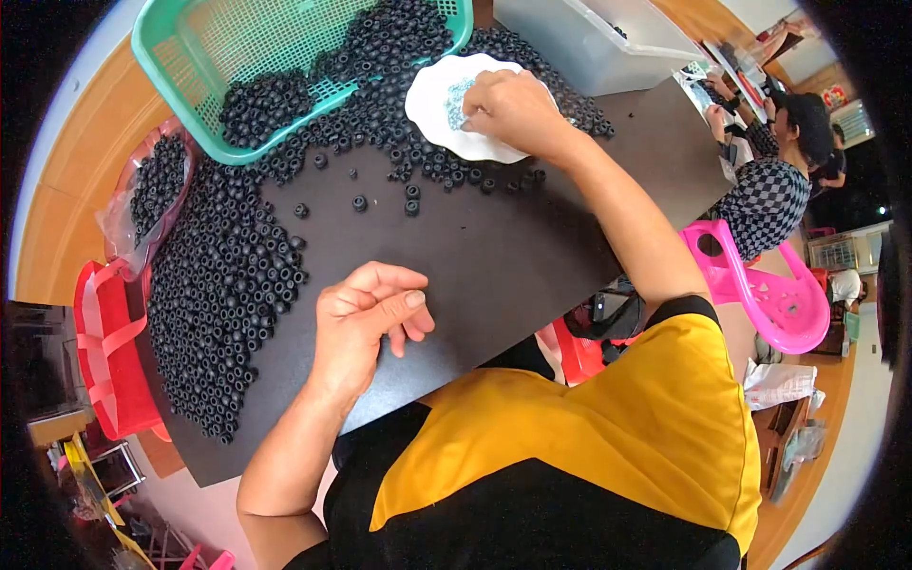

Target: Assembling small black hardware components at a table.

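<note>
My left hand (366,318) hovers over the dark table (494,256) near its front edge, fingers curled with thumb pressed to fingertips; whether it pinches something is hidden. Just to its left lies a broad heap of small black ring-shaped parts (223,285). My right hand (513,109) reaches to a white plate (432,100) at the far side, its fingertips down in a cluster of small pale bluish pieces (459,100) on the plate. More black rings (380,57) ring the plate and spill from a green plastic basket (237,57).
A clear bag of black rings (152,190) lies at the table's left edge, beside a red bag (109,351). A grey bin (589,43) stands at the back. A pink stool (769,294) and another seated person (779,180) are to the right.
</note>
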Action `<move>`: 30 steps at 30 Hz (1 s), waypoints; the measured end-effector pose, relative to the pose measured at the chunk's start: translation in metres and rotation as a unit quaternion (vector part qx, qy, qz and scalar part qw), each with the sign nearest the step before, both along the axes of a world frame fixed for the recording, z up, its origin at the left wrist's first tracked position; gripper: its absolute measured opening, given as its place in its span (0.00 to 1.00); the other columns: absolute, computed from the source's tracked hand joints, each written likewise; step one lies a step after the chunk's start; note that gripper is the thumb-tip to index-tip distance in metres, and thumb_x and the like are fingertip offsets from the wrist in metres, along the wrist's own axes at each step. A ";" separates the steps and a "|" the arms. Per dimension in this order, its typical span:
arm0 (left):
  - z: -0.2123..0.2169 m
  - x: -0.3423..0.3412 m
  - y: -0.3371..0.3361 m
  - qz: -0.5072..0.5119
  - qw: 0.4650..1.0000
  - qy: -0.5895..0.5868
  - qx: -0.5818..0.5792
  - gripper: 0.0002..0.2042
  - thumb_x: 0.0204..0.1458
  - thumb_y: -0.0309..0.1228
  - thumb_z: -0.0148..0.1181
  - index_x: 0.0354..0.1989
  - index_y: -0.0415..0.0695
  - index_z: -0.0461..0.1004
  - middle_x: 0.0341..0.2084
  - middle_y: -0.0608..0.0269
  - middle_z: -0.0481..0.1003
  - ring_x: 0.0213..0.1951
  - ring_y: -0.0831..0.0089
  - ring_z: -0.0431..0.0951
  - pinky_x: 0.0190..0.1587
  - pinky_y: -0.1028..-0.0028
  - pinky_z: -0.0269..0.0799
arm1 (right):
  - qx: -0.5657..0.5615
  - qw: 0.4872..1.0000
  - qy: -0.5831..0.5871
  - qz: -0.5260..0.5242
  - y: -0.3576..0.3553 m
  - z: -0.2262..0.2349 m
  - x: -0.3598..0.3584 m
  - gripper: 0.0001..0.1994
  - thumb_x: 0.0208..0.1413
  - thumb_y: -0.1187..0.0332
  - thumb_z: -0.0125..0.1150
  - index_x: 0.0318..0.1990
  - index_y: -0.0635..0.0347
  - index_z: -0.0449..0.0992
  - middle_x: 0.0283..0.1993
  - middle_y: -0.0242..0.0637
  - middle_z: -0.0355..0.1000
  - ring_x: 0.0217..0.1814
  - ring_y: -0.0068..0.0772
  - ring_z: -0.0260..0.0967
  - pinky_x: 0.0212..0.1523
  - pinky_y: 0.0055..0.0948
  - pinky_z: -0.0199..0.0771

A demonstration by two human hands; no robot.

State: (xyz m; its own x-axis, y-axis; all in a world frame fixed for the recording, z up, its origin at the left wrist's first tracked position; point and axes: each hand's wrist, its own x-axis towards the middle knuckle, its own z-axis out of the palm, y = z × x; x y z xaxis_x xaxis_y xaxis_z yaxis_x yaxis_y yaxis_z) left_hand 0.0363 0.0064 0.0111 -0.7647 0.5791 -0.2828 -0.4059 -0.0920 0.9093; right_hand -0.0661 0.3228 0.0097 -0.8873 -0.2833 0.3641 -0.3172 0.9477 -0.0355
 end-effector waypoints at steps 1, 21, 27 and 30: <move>0.001 0.000 0.000 -0.003 1.000 0.000 0.005 0.06 0.54 0.22 0.61 0.40 0.36 0.77 0.23 0.57 0.79 0.22 0.76 0.77 0.18 0.82 0.66 | 0.007 0.999 0.030 0.009 -0.003 -0.005 -0.004 0.04 0.48 0.67 0.60 0.29 0.54 0.78 0.34 0.34 0.74 0.43 0.40 0.71 0.43 0.40 0.65; 0.003 -0.001 -0.002 -0.015 1.000 -0.005 0.005 0.05 0.54 0.22 0.61 0.39 0.37 0.76 0.22 0.60 0.78 0.21 0.78 0.76 0.19 0.81 0.66 | 0.137 0.978 0.058 0.147 -0.085 0.016 -0.008 0.09 0.42 0.64 0.69 0.33 0.49 0.80 0.35 0.30 0.68 0.45 0.36 0.67 0.43 0.38 0.62; -0.001 -0.003 -0.005 0.000 0.999 -0.029 0.040 0.05 0.54 0.22 0.61 0.38 0.37 0.77 0.22 0.57 0.79 0.21 0.77 0.76 0.18 0.80 0.67 | 0.142 0.975 0.052 0.163 -0.090 0.020 -0.010 0.10 0.41 0.65 0.70 0.33 0.49 0.79 0.35 0.30 0.68 0.45 0.36 0.67 0.43 0.38 0.63; -0.002 -0.007 -0.007 0.024 0.996 -0.046 0.070 0.05 0.54 0.23 0.61 0.38 0.36 0.77 0.22 0.56 0.78 0.20 0.76 0.76 0.17 0.79 0.67 | 0.146 0.976 0.047 0.157 -0.091 0.016 -0.010 0.10 0.40 0.66 0.69 0.33 0.49 0.79 0.35 0.29 0.68 0.45 0.36 0.67 0.43 0.38 0.63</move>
State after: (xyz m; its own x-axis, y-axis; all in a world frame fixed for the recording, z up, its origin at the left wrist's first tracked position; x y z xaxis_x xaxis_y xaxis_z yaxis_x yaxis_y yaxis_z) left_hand 0.0291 -0.0003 0.0090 -0.7670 0.5811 -0.2720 -0.4794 -0.2372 0.8449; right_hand -0.0765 0.2320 0.0258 -0.7072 -0.6393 0.3020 -0.5821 0.7689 0.2645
